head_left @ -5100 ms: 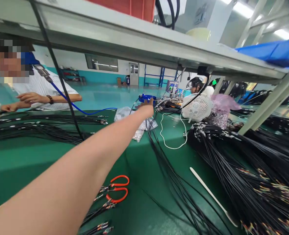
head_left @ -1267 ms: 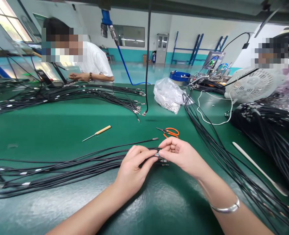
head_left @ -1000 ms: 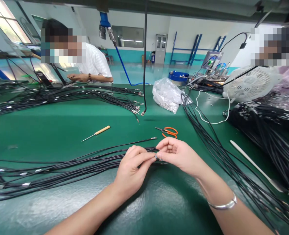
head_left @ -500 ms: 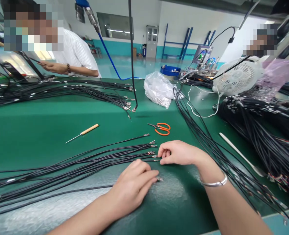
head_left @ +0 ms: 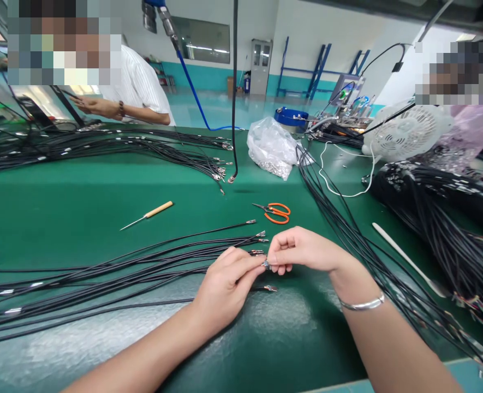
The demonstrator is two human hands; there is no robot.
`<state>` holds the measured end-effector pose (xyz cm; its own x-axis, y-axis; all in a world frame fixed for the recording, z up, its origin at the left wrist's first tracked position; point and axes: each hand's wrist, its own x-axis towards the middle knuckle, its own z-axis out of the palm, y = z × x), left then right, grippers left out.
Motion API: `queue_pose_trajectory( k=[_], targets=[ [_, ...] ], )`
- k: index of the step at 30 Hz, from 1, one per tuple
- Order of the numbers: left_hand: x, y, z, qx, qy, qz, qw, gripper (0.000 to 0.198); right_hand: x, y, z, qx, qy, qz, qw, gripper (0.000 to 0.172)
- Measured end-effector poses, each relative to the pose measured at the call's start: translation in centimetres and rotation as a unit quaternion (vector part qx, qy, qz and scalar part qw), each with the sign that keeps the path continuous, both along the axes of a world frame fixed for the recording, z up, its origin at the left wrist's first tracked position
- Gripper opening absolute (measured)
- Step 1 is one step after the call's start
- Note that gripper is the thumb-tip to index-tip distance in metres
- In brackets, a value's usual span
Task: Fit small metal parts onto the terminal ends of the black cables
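Note:
Several black cables (head_left: 143,262) with metal connector ends lie side by side on the green table, running in from the left. My left hand (head_left: 228,278) pinches one cable near its tip. At that tip a small metal connector (head_left: 266,265) shows between my two hands. My right hand (head_left: 300,251) has thumb and forefinger closed on this connector, its other fingers curled. Below my left hand, another cable's connector (head_left: 270,288) rests loose on the table. One more cable end (head_left: 251,222) lies apart, above the row.
Orange-handled scissors (head_left: 279,213) and a wooden-handled awl (head_left: 155,210) lie beyond the cables. A clear plastic bag (head_left: 272,144) of small metal parts stands farther back. Cable bundles (head_left: 429,207), a white stick (head_left: 405,256) and a white fan (head_left: 409,134) occupy the right. A co-worker (head_left: 138,82) is across the table.
My left hand has moved up from the lowest cable, leaving its end on the table, and grips another. My right fingers have closed on that cable's connector; the view has shifted slightly.

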<state>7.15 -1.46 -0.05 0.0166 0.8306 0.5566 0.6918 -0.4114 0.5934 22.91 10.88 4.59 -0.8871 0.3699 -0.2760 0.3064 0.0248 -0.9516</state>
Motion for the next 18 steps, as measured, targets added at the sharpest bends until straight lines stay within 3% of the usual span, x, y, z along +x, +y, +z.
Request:
queue_pose_trajectory(
  k=[5, 10, 13, 16, 18],
  targets=[
    [0.2, -0.2, 0.9, -0.003, -0.028, 0.005, 1.000, 0.016, 0.0, -0.1, 0.0, -0.009, 0.013, 0.007, 1.000, 0.020],
    [-0.1, -0.1, 0.4, 0.004, 0.012, 0.012, 1.000, 0.017, 0.0, -0.2, -0.2, 0.014, 0.012, 0.005, 1.000, 0.020],
    [-0.2, -0.2, -0.3, -0.017, 0.071, 0.005, 0.997, 0.022, 0.4, 0.3, -0.1, 0.095, -0.022, 0.011, 0.995, 0.021],
    [-0.3, -0.6, -0.6, -0.062, 0.133, -0.051, 0.988, 0.025, 1.0, 1.0, -0.3, 0.231, -0.105, 0.018, 0.967, 0.020],
    [-0.2, -0.9, -0.5, -0.092, 0.157, -0.089, 0.979, 0.026, 1.1, 1.3, -0.9, 0.272, -0.140, 0.028, 0.952, 0.015]
  ],
)
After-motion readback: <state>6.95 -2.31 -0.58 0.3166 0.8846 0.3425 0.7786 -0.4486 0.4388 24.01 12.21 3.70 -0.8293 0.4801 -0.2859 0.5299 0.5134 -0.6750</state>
